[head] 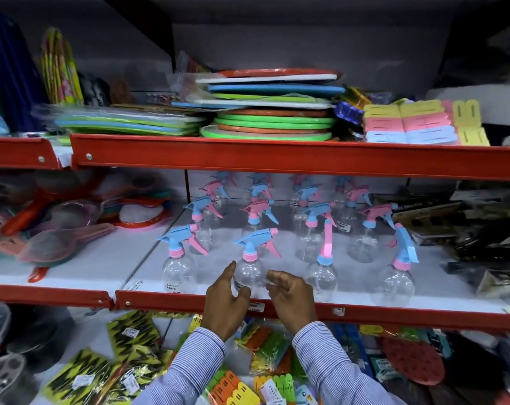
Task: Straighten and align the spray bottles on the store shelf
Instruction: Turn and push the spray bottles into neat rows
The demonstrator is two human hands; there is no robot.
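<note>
We view the middle shelf (277,238) of a store rack, its white board edged by a red front rail (364,312). Clear spray bottles with pink and blue trigger heads stand on it in four files running from front to back. In the front row we count four: the far-left bottle (178,266), the second bottle (249,267), the third bottle (322,273) and the far-right bottle (397,280). The first two point their nozzles to the left; the heads of the third and the far-right bottle are turned differently, so the row is not uniform. Our left hand (226,302) and right hand (290,299) reach over the rail on either side of the second bottle. The left grip is wide, thumb raised beside the bottle's left shoulder and fingers curled at its lower body, where we cannot tell whether they touch. The right grip is likewise wide, its bent fingers just beside the bottle's right flank and closed on nothing. Both forearms wear striped sleeves (201,363). On the upper shelf lie stacked coloured plates (272,124); to the left of the bottles lie mesh strainers (63,244).
</note>
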